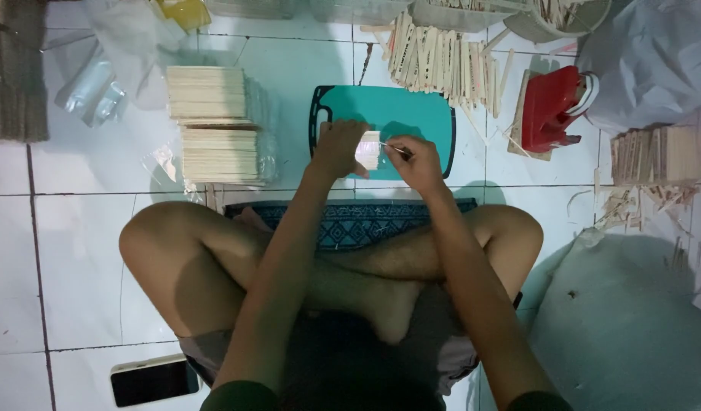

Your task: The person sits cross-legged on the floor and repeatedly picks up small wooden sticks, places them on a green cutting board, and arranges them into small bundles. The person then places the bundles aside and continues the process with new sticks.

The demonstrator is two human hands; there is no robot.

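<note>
I sit cross-legged on a white tiled floor. My left hand (339,147) grips a small bundle of pale wooden sticks (371,150) over a teal cutting board (388,114). My right hand (417,161) is pinched on something thin at the bundle's right side; what it is I cannot make out. Both hands touch the bundle above the board's near edge.
Two stacks of bundled sticks (213,122) lie to the left in clear wrapping. Loose sticks (442,61) lie behind the board, a red clothes iron (552,110) to the right, more stick stacks (655,156) far right. A phone (152,379) lies near my left knee; a patterned mat (350,221) under my legs.
</note>
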